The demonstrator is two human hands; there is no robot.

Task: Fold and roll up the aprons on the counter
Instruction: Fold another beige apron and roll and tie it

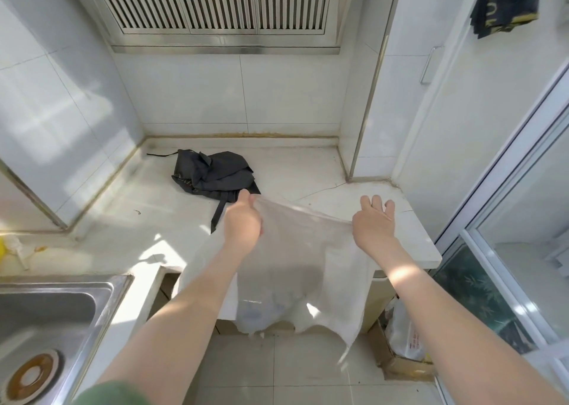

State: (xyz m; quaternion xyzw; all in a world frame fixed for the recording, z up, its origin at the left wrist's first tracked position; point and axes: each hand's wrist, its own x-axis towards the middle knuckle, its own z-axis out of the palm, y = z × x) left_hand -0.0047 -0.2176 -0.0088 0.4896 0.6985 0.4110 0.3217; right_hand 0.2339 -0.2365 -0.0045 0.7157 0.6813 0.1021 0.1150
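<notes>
A thin, see-through plastic apron point(295, 269) hangs stretched between my two hands over the front edge of the white counter point(129, 217). My left hand point(243, 224) grips its top left corner. My right hand point(374, 223) holds the top right corner at the thumb side, with the other fingers spread straight above the counter. The apron's lower part dangles past the counter edge toward the floor. A crumpled black apron point(212, 173) with a loose strap lies on the counter behind my left hand.
A steel sink point(52, 309) sits at the lower left. White tiled walls enclose the counter at the back and right. A dark bag point(505, 4) hangs at the upper right. A glass sliding door point(523, 220) stands at the right, with bags on the floor below the counter.
</notes>
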